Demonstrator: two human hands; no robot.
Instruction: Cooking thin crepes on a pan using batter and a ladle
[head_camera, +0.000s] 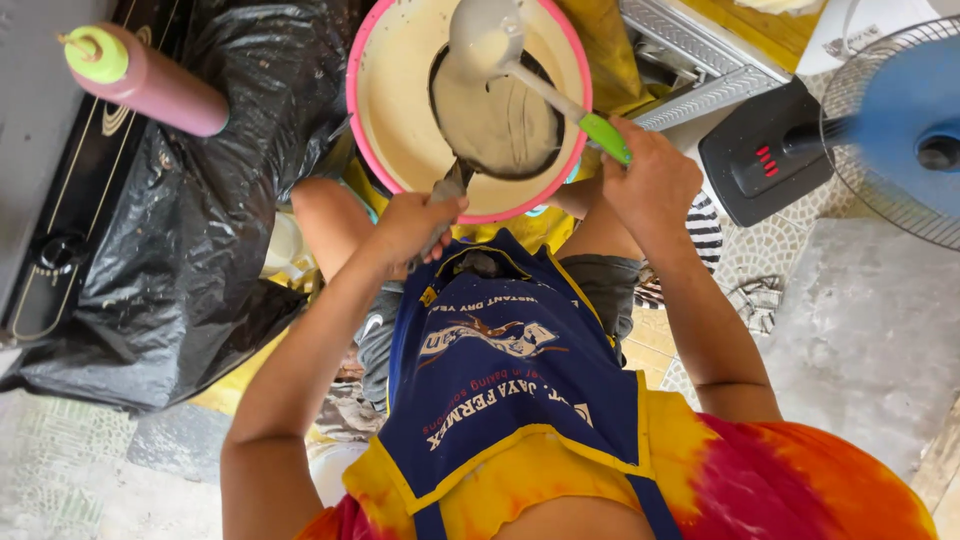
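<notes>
A pink-rimmed bowl (400, 130) coated with cream batter rests in front of my knees. Inside it sits a round dark pan (505, 125) smeared with batter. My left hand (415, 225) grips the pan's dark handle (447, 190) at the bowl's near rim. My right hand (650, 175) holds the green handle of a ladle (490, 40), whose batter-covered scoop hangs over the far side of the bowl. A thin stream of batter runs from the scoop toward the pan.
A black plastic sheet (200, 220) covers a stove at the left, with a pink bottle with a green cap (150, 80) above it. A blue fan on a black base (900, 130) stands at the right. Metal trays (690, 60) lie behind the bowl.
</notes>
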